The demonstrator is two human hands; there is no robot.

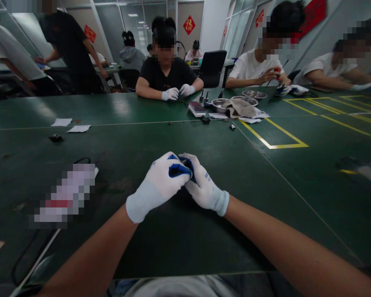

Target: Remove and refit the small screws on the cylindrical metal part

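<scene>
Taking the hands as the dial's centre: paper slips (62, 122) towards ten o'clock; a blurred pale block (68, 187) near nine, trailing a cable (38, 262). At centre, the left hand (160, 181), gloved, pinches a small part (185, 161), mostly hidden; the gloved right hand (204, 181) curls in, fingers closed around it too. Bowls (219, 106) sit at one, cloth (241, 109) between one and two, yellow tape (288, 146) near three.

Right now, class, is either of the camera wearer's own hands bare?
No, the left hand and right hand both wear white fabric gloves with pale-blue cuffs.
</scene>
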